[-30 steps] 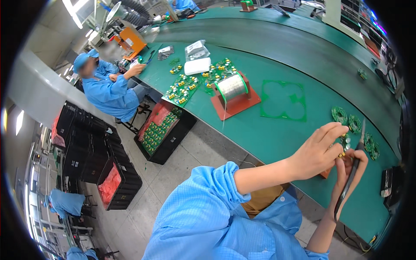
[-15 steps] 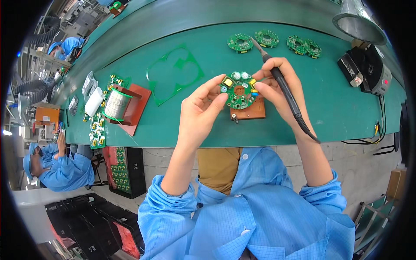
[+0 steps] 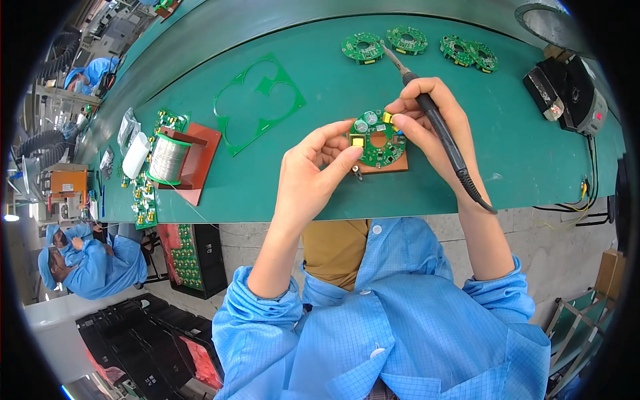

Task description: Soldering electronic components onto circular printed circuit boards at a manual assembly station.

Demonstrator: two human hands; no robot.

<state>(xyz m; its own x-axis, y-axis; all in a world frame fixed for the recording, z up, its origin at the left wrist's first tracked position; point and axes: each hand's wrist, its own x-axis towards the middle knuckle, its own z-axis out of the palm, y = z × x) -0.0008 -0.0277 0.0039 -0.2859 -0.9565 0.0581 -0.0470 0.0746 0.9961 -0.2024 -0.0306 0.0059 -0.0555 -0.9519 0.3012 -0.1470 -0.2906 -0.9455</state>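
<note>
A round green circuit board (image 3: 390, 155) with a hole in its middle is between my hands, over a reddish-brown block (image 3: 399, 168). My left hand (image 3: 313, 167) grips its left edge, thumb and fingers at a yellow-topped component (image 3: 358, 141). With thumb and forefinger, my right hand (image 3: 437, 120) touches the board's upper right edge by another yellow part. A soldering iron (image 3: 437, 123) with a black handle is held in that same hand, its tip pointing up and away from the board. Whether the board rests fully on the block I cannot tell.
Several round boards (image 3: 363, 48) lie at the back. A cut-out green panel frame (image 3: 230, 137) lies left of centre, a solder wire spool (image 3: 168, 160) on a red stand further left. A soldering station (image 3: 590, 113) stands at right. Co-workers (image 3: 100, 260) are at the left.
The board has turned counterclockwise and moved slightly right over the block. Both hands have kept hold of it, and the soldering iron is still in my right hand.
</note>
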